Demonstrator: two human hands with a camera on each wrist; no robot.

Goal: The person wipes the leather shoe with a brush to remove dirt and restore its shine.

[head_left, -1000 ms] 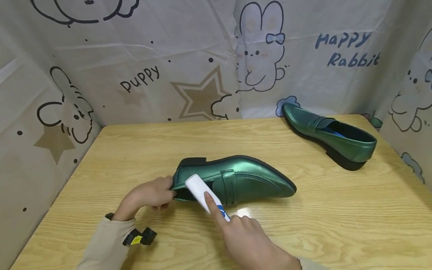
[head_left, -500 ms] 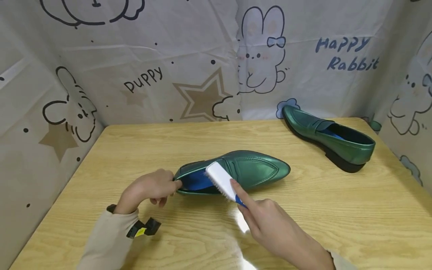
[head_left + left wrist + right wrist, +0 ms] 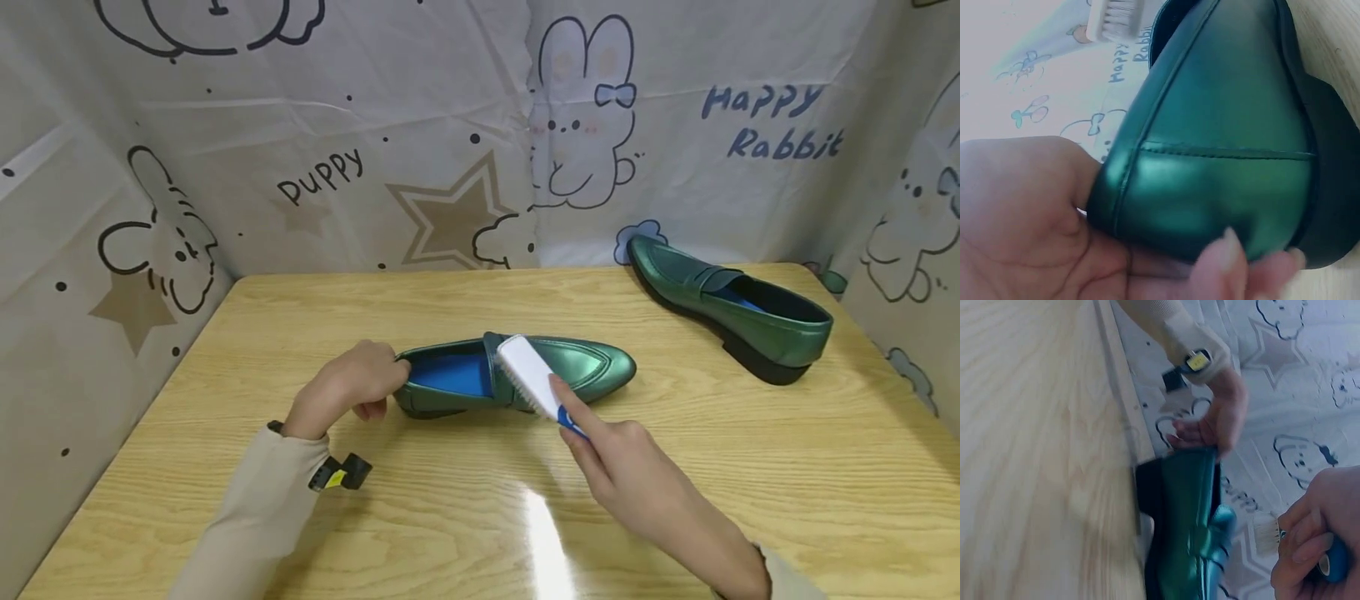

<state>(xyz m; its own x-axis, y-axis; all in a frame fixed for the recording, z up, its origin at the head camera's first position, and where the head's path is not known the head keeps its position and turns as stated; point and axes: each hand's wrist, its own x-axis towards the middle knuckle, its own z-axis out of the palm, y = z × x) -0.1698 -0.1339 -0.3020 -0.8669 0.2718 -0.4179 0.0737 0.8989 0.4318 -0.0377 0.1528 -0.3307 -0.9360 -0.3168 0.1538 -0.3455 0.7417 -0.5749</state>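
Note:
A metallic green loafer (image 3: pixel 600 364) with a blue insole (image 3: pixel 450 375) points its toe to the right, opening upward. My left hand (image 3: pixel 348 383) grips it by the back of the heel, thumb over the collar; the left wrist view shows fingers under the green heel (image 3: pixel 1210 200). My right hand (image 3: pixel 637 479) holds a scrub brush (image 3: pixel 528 371) by its blue handle, index finger laid along the white back. Its head is over the loafer's strap, bristles facing left. Whether the bristles touch the leather, I cannot tell. In the right wrist view white bristles (image 3: pixel 1266 536) show beside the curled fingers.
A second green loafer (image 3: pixel 750 321) stands at the back right of the wooden table (image 3: pixel 300 312), toe toward the wall. Printed cloth (image 3: pixel 450 100) hangs behind and along both sides. A small camera (image 3: pixel 352 472) is strapped to the left sleeve.
The loafer has rolled from its side to nearly upright, exposing the insole, and moved slightly away. The brush has shifted right from the heel opening to the strap. The left hand keeps its grip.

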